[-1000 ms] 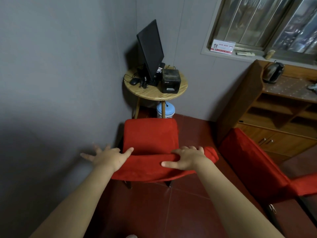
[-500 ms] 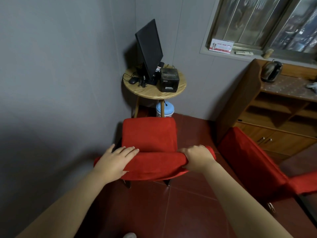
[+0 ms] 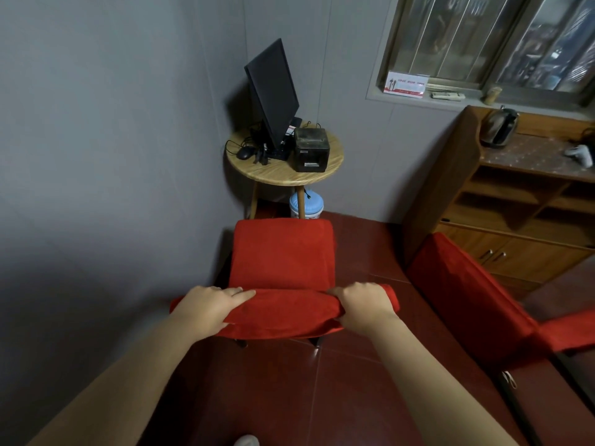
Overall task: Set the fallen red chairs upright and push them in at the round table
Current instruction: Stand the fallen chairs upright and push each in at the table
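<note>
Head view: you had both hands on the backrest top of the near red chair (image 3: 283,262). Left hand (image 3: 209,309) lay over the left end, fingers (image 3: 238,293) draped along the padded rail, wrapped on it. Right hand (image 3: 362,305) was clenched around the right end, fingers curled over the front edge.

The chair stood upright on the dark red floor (image 3: 289,397), seat facing the round desk (image 3: 285,170) at the far corner, front edge of the seat just short of the desk legs. Not pushed in yet, by my read.

Handling: upholstery looked soft, fuzzy fabric over padding, so expect the cover to give under grip; squeeze through to the frame. The backrest top is the right hold for pushing. It probably slides on tile; watch the legs catching on grout lines. Weight likely moderate.

Look: plain red cover, squared seat, dark legs barely visible beneath.

The second red chair (image 3: 467,304) lay tilted at the right near the wooden cabinet (image 3: 515,220), apparently still down.

On the desk: a monitor (image 3: 273,94) and a small black printer (image 3: 310,149), so push gently.
</note>
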